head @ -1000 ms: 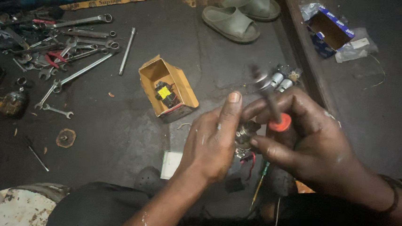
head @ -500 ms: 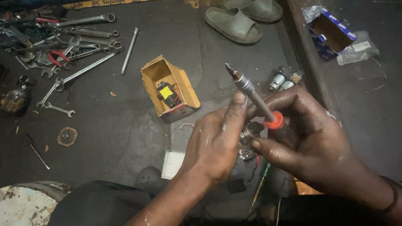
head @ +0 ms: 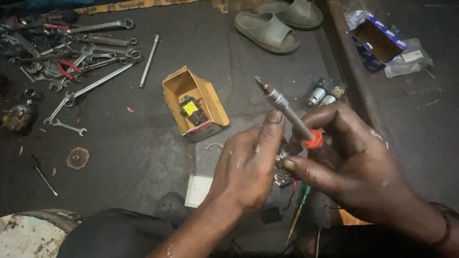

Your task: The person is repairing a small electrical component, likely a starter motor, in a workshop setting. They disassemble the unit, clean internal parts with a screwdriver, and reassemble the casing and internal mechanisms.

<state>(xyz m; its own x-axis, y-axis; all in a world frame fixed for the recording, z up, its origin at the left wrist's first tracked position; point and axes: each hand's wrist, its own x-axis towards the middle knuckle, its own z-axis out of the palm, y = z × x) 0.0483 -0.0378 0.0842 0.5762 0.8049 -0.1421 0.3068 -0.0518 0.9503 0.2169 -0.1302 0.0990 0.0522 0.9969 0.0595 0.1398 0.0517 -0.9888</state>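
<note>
My right hand (head: 353, 164) grips a soldering iron (head: 285, 108) by its orange collar, with the metal shaft pointing up and to the left. My left hand (head: 248, 165) is closed around a small metal part (head: 282, 165) with red wires hanging from it, held between both hands. The index fingertip of my right hand touches that part. A green-handled screwdriver (head: 300, 206) lies on the floor just below my hands.
An open yellow cardboard box (head: 193, 104) holding a black and yellow component lies left of my hands. Several wrenches (head: 91, 60) and red pliers are scattered at the upper left. Green sandals (head: 269, 26), small motors (head: 320, 95) and a blue box (head: 378, 42) lie farther back.
The soldering iron has swung so that its tip points up and left, lower than before. Both hands stay together around the small part.
</note>
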